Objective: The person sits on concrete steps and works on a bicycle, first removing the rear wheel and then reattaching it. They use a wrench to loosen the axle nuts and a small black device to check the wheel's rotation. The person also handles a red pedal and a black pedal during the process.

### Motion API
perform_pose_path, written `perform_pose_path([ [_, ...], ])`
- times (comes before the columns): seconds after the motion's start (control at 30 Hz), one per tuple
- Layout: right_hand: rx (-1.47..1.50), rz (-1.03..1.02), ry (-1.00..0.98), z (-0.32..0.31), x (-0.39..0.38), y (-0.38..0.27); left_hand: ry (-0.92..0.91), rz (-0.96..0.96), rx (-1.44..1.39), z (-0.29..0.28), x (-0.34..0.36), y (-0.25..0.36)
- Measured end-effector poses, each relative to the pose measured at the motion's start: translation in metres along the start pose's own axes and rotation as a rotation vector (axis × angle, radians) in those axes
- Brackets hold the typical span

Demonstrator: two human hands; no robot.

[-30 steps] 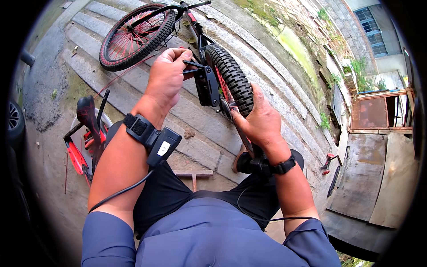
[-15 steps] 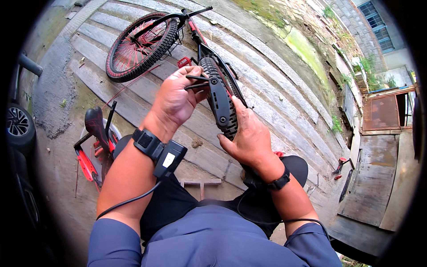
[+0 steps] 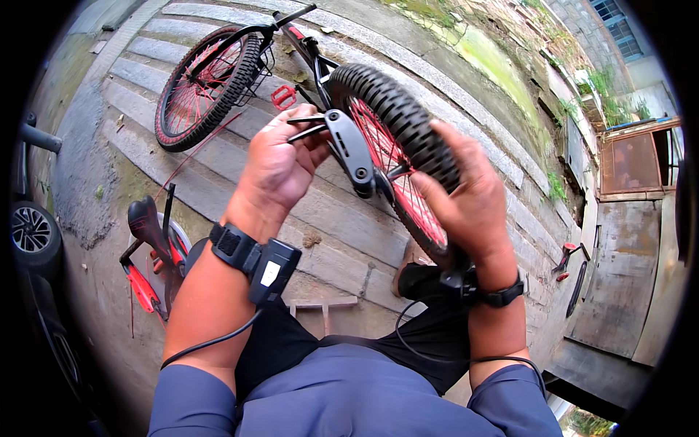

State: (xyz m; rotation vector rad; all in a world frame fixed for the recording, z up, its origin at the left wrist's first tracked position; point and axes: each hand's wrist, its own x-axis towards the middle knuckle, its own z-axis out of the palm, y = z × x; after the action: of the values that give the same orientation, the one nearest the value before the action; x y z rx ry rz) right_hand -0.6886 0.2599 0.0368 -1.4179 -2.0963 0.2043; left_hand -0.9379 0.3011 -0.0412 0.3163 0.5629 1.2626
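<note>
My left hand [image 3: 280, 156] has its fingers closed on a black tool [image 3: 348, 149], a slotted body with two bolts and two thin prongs sticking out to the left. The tool is held over the near wheel's red spokes [image 3: 368, 131]; whether it touches them I cannot tell. My right hand [image 3: 470, 193] grips the knobby black tyre [image 3: 393, 109] of that wheel, thumb toward the spokes. The wheel is on a black and red bike [image 3: 306, 40] that lies tipped over, a red pedal [image 3: 283, 97] showing beside my left hand.
The other bike wheel [image 3: 207, 91] lies upper left on stone slabs [image 3: 328, 211]. A saddle [image 3: 145, 218] on red parts sits lower left, near a car tyre [image 3: 35, 237]. A T-shaped bar [image 3: 324, 304] is between my legs. A rusty panel [image 3: 626, 164] and small red item [image 3: 565, 262] are at right.
The near wheel has swung rightward and tilted, showing more red spokes. My right hand has moved right and up along with the tyre. The tool stays in my left hand, now slightly left and higher.
</note>
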Motion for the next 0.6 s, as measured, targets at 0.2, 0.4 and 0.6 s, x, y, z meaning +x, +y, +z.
perform_pose_path([
  [0.2, -0.444, 0.243, 0.174, -0.04, 0.017, 0.06, 0.159, 0.012, 0.109, -0.008, 0.002, -0.002],
  [0.4, -0.579, 0.311, 0.237, -0.065, 0.017, 0.136, 0.179, 0.032, 0.17, -0.011, 0.004, 0.001],
  [0.6, -0.554, 0.29, 0.235, -0.068, 0.005, 0.146, 0.214, 0.025, 0.183, -0.006, 0.005, -0.001],
])
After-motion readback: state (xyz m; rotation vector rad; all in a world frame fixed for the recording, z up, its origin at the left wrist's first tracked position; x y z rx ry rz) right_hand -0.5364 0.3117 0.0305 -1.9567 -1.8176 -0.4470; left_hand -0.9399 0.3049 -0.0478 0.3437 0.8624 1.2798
